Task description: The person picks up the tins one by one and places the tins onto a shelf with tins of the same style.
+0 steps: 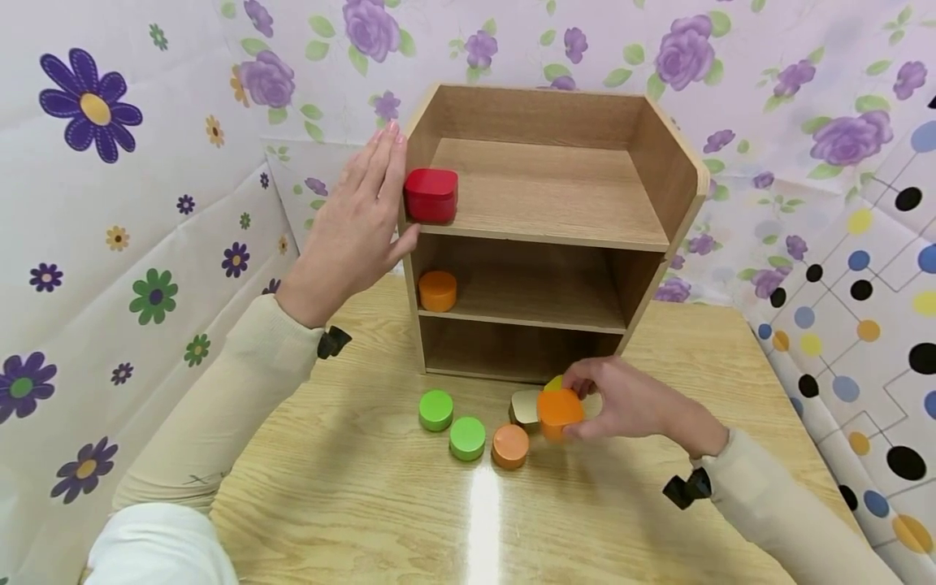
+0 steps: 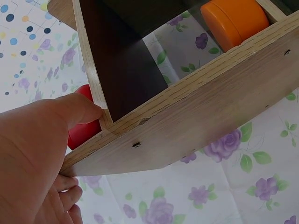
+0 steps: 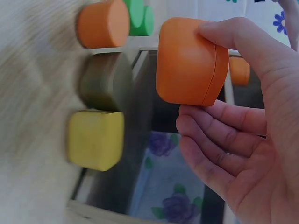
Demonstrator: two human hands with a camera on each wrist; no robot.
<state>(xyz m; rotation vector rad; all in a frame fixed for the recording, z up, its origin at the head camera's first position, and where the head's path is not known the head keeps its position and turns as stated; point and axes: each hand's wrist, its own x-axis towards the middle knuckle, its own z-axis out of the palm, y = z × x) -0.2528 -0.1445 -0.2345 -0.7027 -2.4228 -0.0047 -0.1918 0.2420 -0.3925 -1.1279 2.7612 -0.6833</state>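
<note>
In the head view my right hand (image 1: 629, 402) pinches an orange rounded-square box (image 1: 561, 413) between thumb and fingers, above the table. The right wrist view shows the box (image 3: 191, 63) gripped by its side, lifted off the surface. My left hand (image 1: 358, 219) holds the left side panel of a small wooden shelf (image 1: 541, 236). Its fingers lie along the outside, while the thumb (image 2: 81, 109) crosses the front edge. Beside that hand, a red box (image 1: 431, 195) sits on the top level. An orange round container (image 1: 438, 291) stands at the left of the middle level.
On the table (image 1: 351, 504) before the shelf are two green round containers (image 1: 435, 410), a light-orange round one (image 1: 509, 446), a dark box with a beige lid (image 1: 524, 408) and a partly hidden yellow box (image 3: 96, 140). Flower-patterned sheets (image 1: 497, 49) hang behind.
</note>
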